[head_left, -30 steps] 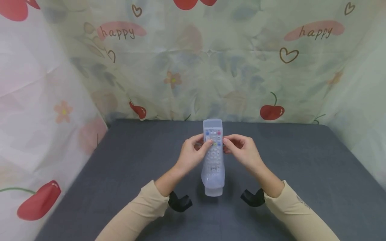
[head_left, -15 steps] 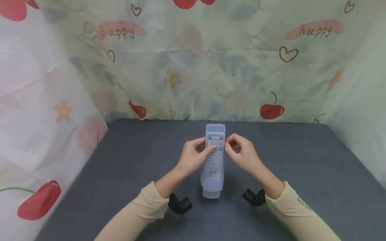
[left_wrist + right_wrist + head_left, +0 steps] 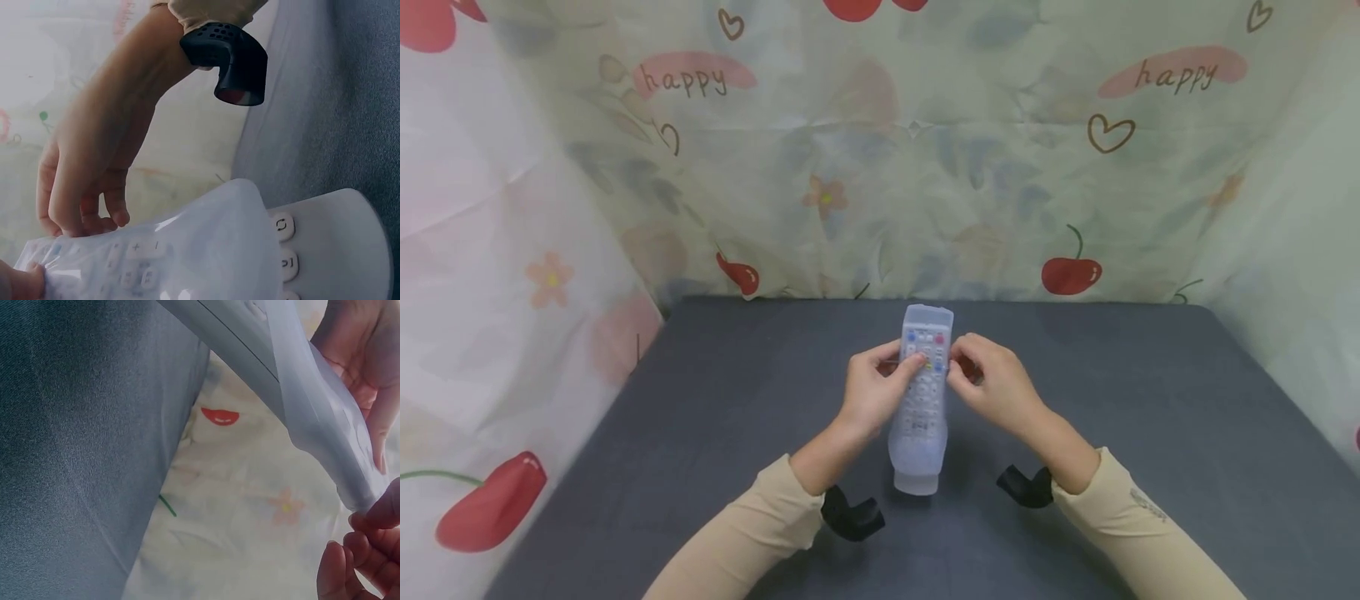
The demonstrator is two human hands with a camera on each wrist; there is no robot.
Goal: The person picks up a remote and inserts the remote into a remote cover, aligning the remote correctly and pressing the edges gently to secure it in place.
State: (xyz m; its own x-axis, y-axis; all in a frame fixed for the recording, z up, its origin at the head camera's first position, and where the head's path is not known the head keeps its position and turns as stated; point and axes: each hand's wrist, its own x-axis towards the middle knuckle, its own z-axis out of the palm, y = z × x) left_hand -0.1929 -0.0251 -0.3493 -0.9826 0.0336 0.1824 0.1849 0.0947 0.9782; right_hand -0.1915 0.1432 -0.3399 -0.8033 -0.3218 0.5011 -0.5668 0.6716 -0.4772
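A white remote control point(image 3: 340, 250) sits inside a translucent cover point(image 3: 917, 454), held tilted above the table in the head view. Its lower end sticks out of the cover's wider end, with several grey-outlined buttons showing in the left wrist view. At the far end, the cover reaches past the keypad. My left hand point(image 3: 874, 387) grips the covered remote from the left, thumb across the buttons and fingers behind. On the opposite side, my right hand point(image 3: 996, 385) pinches at the cover's edge with thumb and index finger; the contact is partly hidden.
A dark grey table point(image 3: 737, 417) lies beneath both hands. Patterned cloth point(image 3: 880, 167) stands behind it and along both sides. Black curved camera mounts point(image 3: 853, 515) hang below both wrists.
The covered remote has dropped a little, then shifted slightly left and tilted. My right fingers drew away from its edge and are back against it. The left thumb stays on the buttons.
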